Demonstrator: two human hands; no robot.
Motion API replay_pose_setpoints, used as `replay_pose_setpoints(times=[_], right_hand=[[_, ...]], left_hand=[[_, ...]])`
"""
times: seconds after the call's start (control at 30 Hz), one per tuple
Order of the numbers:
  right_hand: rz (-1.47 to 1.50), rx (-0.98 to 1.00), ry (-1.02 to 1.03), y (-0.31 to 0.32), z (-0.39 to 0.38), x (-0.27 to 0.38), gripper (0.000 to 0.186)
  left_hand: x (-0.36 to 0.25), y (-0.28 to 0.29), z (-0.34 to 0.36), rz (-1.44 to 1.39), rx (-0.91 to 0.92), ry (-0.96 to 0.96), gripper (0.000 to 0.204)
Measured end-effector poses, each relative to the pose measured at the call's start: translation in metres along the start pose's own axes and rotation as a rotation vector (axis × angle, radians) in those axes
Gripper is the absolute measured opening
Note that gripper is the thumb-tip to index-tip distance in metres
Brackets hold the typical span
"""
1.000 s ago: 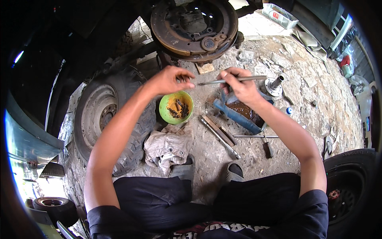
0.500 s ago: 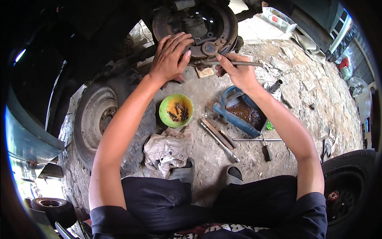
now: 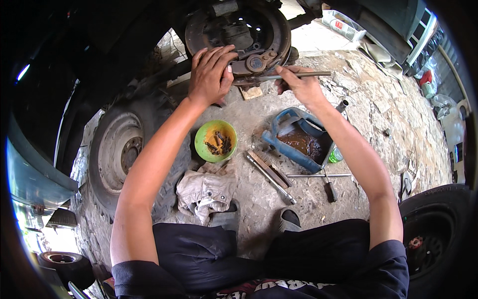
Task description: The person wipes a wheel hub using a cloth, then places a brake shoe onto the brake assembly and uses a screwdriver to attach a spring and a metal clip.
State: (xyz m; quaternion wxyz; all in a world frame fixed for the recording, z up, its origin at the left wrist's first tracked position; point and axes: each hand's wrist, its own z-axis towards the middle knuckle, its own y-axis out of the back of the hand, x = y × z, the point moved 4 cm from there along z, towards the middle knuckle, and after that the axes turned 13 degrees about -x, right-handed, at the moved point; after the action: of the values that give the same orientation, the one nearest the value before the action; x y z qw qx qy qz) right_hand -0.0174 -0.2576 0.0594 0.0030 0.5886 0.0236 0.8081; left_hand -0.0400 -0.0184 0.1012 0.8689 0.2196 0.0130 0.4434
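Note:
A rusty round brake backing plate (image 3: 239,30) with its parts exposed hangs at the top centre, under the vehicle. My left hand (image 3: 211,74) rests on its lower left edge, fingers curled over the metal. My right hand (image 3: 298,84) grips a long thin metal tool (image 3: 284,76) whose tip reaches the lower brake parts beside my left thumb. Below them, a green bowl (image 3: 215,141) holding several rusty bolts stands on the stony ground.
A removed wheel (image 3: 119,154) lies at left. A cut blue jug (image 3: 298,142) of brown oily liquid, a file and a bar (image 3: 269,174), a screwdriver (image 3: 328,187) and a dirty rag (image 3: 206,192) lie between my knees and the brake. Another tyre (image 3: 433,239) stands at right.
Both hands rose from above the bowl and jug to the brake plate. My left hand now holds its lower edge and the tool tip is at the brake parts.

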Motion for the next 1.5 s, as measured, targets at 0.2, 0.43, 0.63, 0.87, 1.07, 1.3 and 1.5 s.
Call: replay_pose_setpoints(times=[0.2,0.43,0.63,0.87,1.07,1.3,1.5], right_hand=[[-0.094,0.035,0.033,0.027,0.013,0.009,0.033],[-0.075,-0.076,0.139,0.057,0.030,0.006,0.029],[-0.270,-0.046,0.169,0.030,0.013,0.027,0.025],[-0.592,-0.166,0.245,0.043,0.015,0.043,0.025],[-0.597,-0.097,0.541,0.019,-0.008,0.052,0.015],[-0.586,-0.082,0.798,0.027,-0.002,0.063,0.010],[-0.607,0.083,0.834,-0.016,-0.040,0.055,0.015]], left_hand=[[0.002,0.003,0.001,-0.011,0.020,-0.015,0.031],[-0.005,-0.004,0.004,-0.021,-0.002,-0.005,0.030],[0.003,0.004,0.000,0.002,-0.009,-0.026,0.029],[-0.001,0.000,0.001,-0.019,0.004,-0.014,0.029],[0.002,0.002,0.001,-0.001,0.002,-0.030,0.028],[-0.002,-0.003,0.002,-0.028,0.012,-0.016,0.029],[0.002,0.003,0.000,-0.012,0.014,-0.014,0.029]])
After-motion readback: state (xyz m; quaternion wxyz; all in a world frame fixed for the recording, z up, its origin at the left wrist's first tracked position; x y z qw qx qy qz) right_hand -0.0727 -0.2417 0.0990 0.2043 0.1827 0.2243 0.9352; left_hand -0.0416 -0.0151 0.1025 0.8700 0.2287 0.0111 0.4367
